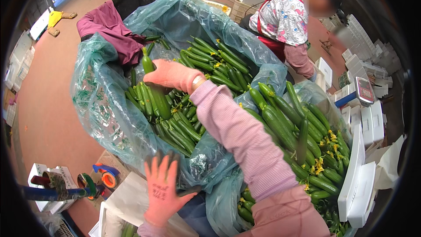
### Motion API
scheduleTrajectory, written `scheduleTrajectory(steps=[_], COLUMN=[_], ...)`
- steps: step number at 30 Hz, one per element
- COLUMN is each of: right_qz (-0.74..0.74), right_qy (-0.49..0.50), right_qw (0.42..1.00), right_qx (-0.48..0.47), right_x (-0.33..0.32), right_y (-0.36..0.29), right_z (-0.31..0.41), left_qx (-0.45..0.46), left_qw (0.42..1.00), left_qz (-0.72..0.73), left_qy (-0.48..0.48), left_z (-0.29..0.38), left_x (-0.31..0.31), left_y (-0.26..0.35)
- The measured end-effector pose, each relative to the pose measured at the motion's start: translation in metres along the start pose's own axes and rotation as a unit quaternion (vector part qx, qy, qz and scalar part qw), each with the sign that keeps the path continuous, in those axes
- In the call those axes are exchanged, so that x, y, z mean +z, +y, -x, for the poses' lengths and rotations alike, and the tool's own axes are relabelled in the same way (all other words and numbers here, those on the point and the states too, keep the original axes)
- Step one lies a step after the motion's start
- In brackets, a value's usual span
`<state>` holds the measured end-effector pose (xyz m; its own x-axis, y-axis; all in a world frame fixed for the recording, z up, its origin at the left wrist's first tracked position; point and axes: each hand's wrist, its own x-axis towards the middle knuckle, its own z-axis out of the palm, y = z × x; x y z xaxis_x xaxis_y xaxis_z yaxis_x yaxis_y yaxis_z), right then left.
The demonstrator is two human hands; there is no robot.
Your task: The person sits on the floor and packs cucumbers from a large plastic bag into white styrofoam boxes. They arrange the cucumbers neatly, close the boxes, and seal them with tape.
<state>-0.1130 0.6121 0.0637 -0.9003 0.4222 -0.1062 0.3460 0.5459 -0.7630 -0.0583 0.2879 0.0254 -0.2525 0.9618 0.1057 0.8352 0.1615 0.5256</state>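
My right hand (pixel 172 74), in a coral work glove, reaches across a large bin lined with a green-tinted plastic bag (pixel 95 105). It grips a cucumber (pixel 148 61) whose upper end rises past the thumb; part of it is hidden by the hand. Loose cucumbers (pixel 184 131) lie below and beyond the hand. My left hand (pixel 162 187), in a matching glove with writing on it, is spread with nothing in it, beside the near edge of the bag. To the right, a second heap of cucumbers (pixel 279 125), some with yellow flowers, lies under my right forearm.
A maroon cloth (pixel 111 29) hangs over the bin's far left rim. An orange-and-blue tape dispenser (pixel 108 176) is at lower left, near a white foam box with paper (pixel 128 197). Foam lids (pixel 355 191) stand at right. A co-worker (pixel 279 16) bends at upper right, near a scale (pixel 364 90).
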Motion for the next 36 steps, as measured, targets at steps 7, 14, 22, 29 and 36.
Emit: scheduleTrajectory(steps=[7, 14, 22, 29, 36], right_qz=[0.132, 0.125, -0.037, 0.331, 0.288], right_qy=[-0.032, 0.071, -0.126, -0.269, -0.333], right_qw=[0.991, 0.989, 0.975, 0.897, 0.883], right_qx=[-0.004, 0.023, -0.180, 0.117, 0.164], right_x=[-0.105, -0.113, -0.044, 0.060, 0.146], right_y=[-0.051, -0.024, -0.100, 0.085, 0.197], right_z=[0.202, 0.284, 0.183, 0.009, -0.001], left_qx=[0.057, 0.082, -0.168, -0.176, -0.254], left_qw=[0.996, 0.991, 0.612, 0.510, 0.493], left_qz=[-0.052, -0.006, 0.762, 0.809, 0.771], left_qy=[0.034, 0.108, 0.128, 0.233, 0.312], left_z=[0.003, 0.022, 0.030, 0.063, 0.061], left_x=[0.027, 0.040, -0.020, -0.019, 0.004], left_y=[0.018, 0.029, 0.076, 0.019, -0.021])
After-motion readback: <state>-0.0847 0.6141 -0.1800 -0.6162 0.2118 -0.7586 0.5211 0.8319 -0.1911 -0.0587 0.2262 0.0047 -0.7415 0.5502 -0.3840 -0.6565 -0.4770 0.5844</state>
